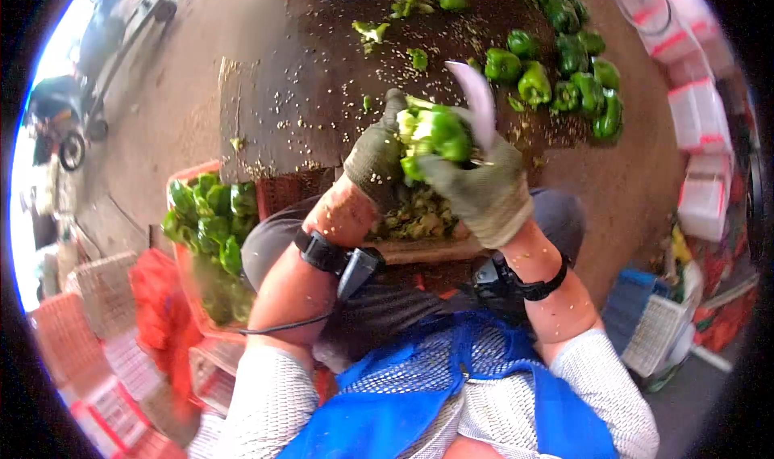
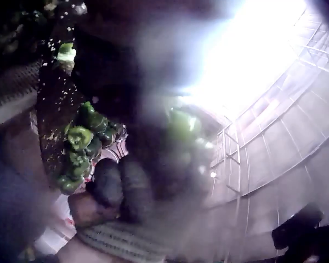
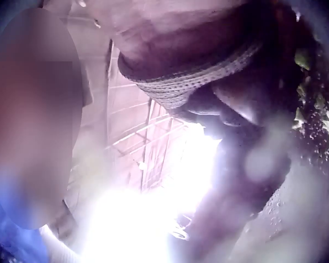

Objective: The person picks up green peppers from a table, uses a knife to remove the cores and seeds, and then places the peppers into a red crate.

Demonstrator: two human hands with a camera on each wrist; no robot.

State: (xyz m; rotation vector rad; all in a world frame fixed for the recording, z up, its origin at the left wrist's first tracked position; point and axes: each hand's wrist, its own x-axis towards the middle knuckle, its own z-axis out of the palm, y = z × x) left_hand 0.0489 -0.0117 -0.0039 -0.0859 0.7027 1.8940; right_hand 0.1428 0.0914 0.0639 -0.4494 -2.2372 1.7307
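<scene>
Both hands wear greenish work gloves and meet above the near edge of the dark board. The left hand [image 1: 377,156] grips the pale, cut side of a green pepper [image 1: 450,134]. Against the pepper's other side is the right hand [image 1: 486,191], its fingers curled round a knife whose curved blade [image 1: 476,96] points up and away. In the left wrist view a blurred green pepper [image 2: 182,125] shows beyond the dark gloved fingers [image 2: 107,182]. Glare and blur hide most of the hand [image 3: 230,104] in the right wrist view.
Whole green peppers [image 1: 571,56] cluster on the board's right; seeds and scraps lie scattered over the board [image 1: 282,96]. An orange crate [image 1: 184,273] of peppers stands at left. Trimmings [image 1: 419,217] lie below the hands. A blue-and-white crate [image 1: 655,330] stands at right.
</scene>
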